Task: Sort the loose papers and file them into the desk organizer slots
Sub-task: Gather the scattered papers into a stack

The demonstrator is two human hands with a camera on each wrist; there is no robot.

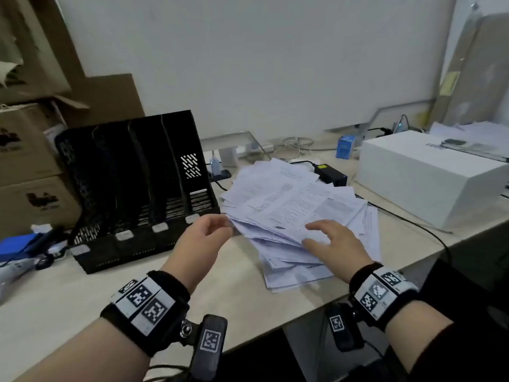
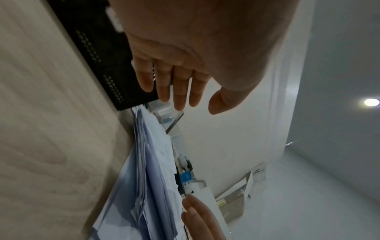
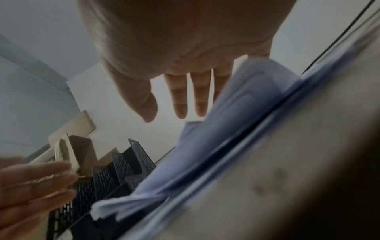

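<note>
A fanned pile of loose printed papers [image 1: 297, 210] lies on the pale desk [image 1: 234, 285], right of a black mesh desk organizer [image 1: 137, 183] with several upright slots. My left hand [image 1: 227, 226] hovers at the pile's left edge, just in front of the organizer's right corner. In the left wrist view its fingers [image 2: 180, 97] are straight and hold nothing, with the papers [image 2: 154, 162] below them. My right hand [image 1: 311, 234] lies spread over the near part of the pile. The right wrist view shows its fingers [image 3: 180, 107] straight above the sheets [image 3: 216, 146]; contact is unclear.
A white box [image 1: 429, 175] stands right of the pile, with a black power adapter [image 1: 330, 175] and cable [image 1: 413, 224] between. Cardboard boxes [image 1: 27, 150] are stacked at the left and blue items [image 1: 19, 244] lie beside the organizer. The desk's front edge runs under my wrists.
</note>
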